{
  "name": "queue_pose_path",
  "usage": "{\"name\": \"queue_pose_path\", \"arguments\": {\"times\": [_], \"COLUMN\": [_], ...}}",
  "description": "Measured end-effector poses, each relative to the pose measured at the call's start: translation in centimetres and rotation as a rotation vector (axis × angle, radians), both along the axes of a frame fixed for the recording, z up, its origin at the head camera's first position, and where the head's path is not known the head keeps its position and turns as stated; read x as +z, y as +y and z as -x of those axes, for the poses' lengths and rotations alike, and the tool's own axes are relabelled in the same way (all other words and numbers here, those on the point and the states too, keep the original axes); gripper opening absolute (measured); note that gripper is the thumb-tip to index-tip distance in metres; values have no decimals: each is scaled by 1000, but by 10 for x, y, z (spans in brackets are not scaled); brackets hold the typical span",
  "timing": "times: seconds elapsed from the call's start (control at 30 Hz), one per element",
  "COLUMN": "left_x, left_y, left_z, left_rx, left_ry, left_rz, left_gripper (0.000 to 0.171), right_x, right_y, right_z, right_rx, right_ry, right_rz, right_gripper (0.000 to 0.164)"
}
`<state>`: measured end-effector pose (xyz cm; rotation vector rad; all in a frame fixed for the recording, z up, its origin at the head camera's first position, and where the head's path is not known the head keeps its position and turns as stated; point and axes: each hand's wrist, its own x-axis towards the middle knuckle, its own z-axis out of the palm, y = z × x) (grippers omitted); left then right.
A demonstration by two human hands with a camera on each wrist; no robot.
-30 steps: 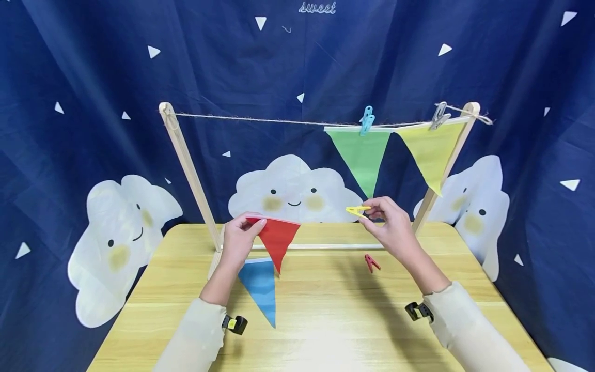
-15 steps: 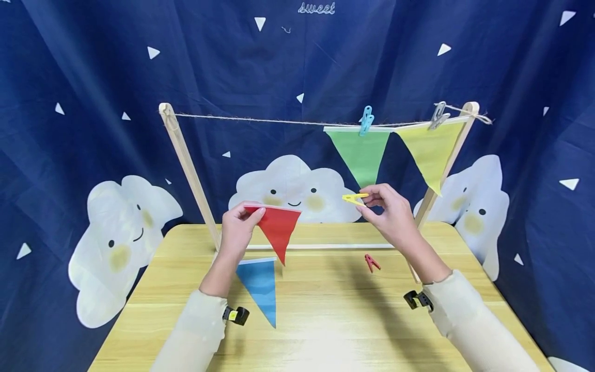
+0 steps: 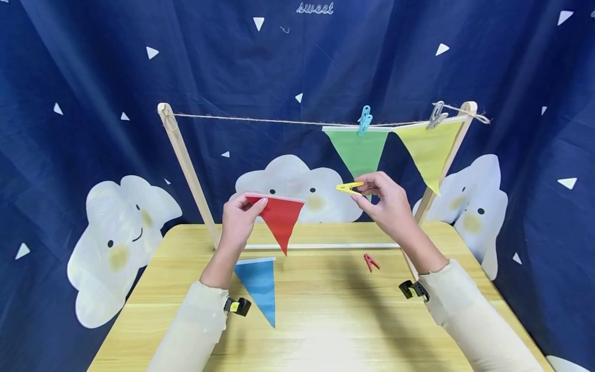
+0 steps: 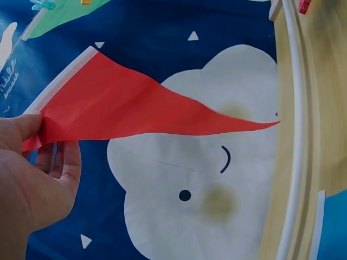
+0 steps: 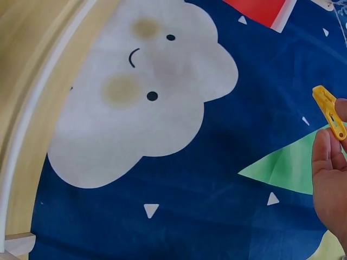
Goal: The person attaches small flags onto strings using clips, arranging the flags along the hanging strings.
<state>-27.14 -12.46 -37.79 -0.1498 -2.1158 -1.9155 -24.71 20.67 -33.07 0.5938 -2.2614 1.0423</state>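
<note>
A red triangular flag (image 3: 281, 219) hangs point-down from my left hand (image 3: 239, 219), which pinches its white-edged top at the left corner. The left wrist view shows the thumb on the front of the red flag (image 4: 124, 105) and the fingers behind it. My right hand (image 3: 388, 204) pinches a yellow clothespin (image 3: 348, 188) between thumb and fingers, its other end pointing left. That yellow clothespin (image 5: 328, 111) is apart from the string in the right wrist view. Both hands are below the string (image 3: 251, 120), and the right one covers the tip of the green flag (image 3: 358, 152).
A blue clothespin (image 3: 364, 121) holds the green flag on the string; a grey clothespin (image 3: 437, 115) holds a yellow flag (image 3: 429, 150). Wooden posts (image 3: 188, 170) carry the string. On the table (image 3: 321, 299) lie a blue flag (image 3: 260, 289) and a red clothespin (image 3: 371, 262).
Both hands have risen toward the string, the left with the red flag and the right with the yellow clothespin. The right hand has also moved slightly left.
</note>
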Motion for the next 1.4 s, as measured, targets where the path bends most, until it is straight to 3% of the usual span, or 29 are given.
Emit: {"name": "queue_pose_path", "arguments": {"times": [0.57,0.83,1.17,1.4], "left_x": [24,44,72,82], "left_y": [4,0,-3,3], "left_z": [5,7,8,11], "left_rx": [-21,-36,-46,-62], "left_ry": [54,102,91,129], "left_rz": [-30,13,107,67], "left_gripper": [25,24,25,26], "right_x": [34,54,69,79], "right_y": [-8,-17,-21,-23], "right_z": [4,3,2,3], "right_rx": [40,49,48,69], "right_ry": [64,89,125,151], "right_rz": [20,37,40,57], "right_gripper": [36,34,33,35]}}
